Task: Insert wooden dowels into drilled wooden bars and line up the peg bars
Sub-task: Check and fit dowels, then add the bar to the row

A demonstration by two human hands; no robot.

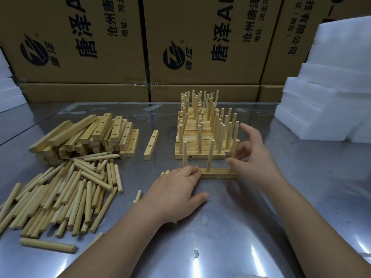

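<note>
Head view: the peg bar [218,173], carrying three upright dowels, lies mid-bench just before the finished peg bars [200,137]. The left hand [176,189] presses flat, straight fingers on the bar's left end. The right hand [255,157] spreads around the rightmost dowel [235,147]; whether it pinches the dowel is unclear.

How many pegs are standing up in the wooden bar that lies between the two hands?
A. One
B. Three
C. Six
B: three dowels stand upright in the bar, one next to the left hand, one in the middle and one at the right hand.
</note>
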